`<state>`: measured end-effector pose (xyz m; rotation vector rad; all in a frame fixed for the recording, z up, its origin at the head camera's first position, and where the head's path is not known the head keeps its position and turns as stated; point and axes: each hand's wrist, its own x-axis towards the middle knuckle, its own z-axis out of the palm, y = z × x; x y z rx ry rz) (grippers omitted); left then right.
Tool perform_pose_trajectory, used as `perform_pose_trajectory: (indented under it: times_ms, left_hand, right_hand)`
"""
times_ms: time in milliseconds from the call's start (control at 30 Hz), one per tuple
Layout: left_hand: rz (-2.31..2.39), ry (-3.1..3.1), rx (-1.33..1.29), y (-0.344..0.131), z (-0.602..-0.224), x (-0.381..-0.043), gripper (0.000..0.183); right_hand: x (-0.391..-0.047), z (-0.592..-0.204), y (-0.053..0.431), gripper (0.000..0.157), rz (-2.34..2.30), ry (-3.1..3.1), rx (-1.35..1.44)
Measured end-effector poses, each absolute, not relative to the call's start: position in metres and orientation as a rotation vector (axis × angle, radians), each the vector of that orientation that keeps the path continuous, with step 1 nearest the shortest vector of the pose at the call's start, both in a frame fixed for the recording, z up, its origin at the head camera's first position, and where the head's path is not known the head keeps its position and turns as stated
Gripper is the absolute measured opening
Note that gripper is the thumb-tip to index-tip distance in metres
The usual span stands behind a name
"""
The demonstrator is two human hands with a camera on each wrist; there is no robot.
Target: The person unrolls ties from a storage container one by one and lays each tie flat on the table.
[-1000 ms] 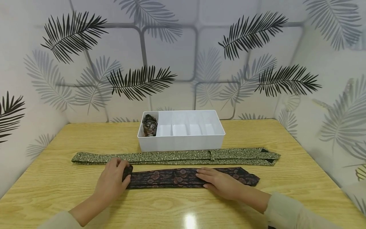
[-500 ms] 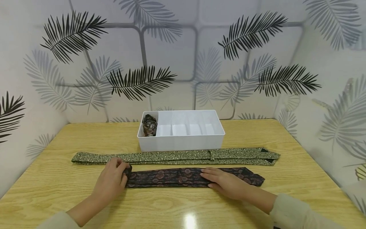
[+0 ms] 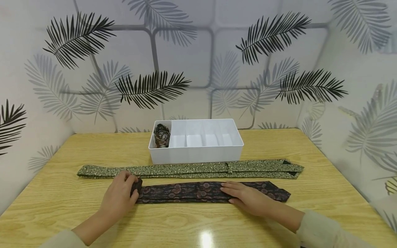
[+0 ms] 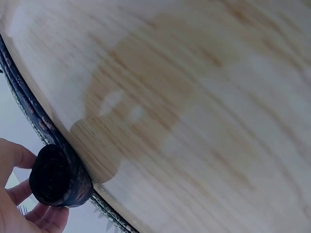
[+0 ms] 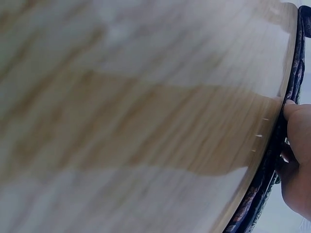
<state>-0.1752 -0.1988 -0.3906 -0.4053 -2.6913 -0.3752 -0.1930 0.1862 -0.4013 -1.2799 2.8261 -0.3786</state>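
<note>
On table [image 3: 173, 225], two ties [image 3: 180, 169]; left hand [image 3: 118, 194] grips roll [image 4: 60, 177] of dark tie [image 3: 183, 192], right hand [image 3: 246, 199] flat along it

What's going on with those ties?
Someone at a table has a dark tie that's rolled up at one end. The left hand holds the roll, and the right hand rests on the flat part. Behind it, a green tie lies stretched out. Farther back is a white box with a rolled-up bundle, maybe another tie, in its leftmost compartment.
</note>
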Motion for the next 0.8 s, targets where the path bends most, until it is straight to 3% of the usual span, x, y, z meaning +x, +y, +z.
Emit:
perform_pose_trajectory:
  times_ms: [233,433,800]
  left_hand:
    - [-0.355,-2.723,-0.361,-0.200,-0.388,-0.175,0.010]
    - [-0.361,-2.756,-0.314,-0.203,-0.388,-0.176,0.022]
    - [-0.356,-2.738,-0.322,-0.208,-0.388,-0.177,0.012]
  right_hand:
    - [-0.193,-0.402,0.190,0.041,-0.371,2.828,-1.256]
    - [-0.192,-0.401,0.191,0.041,-0.367,2.832,-1.247]
    - [-0.193,-0.406,0.197,0.042,-0.371,2.827,-1.238]
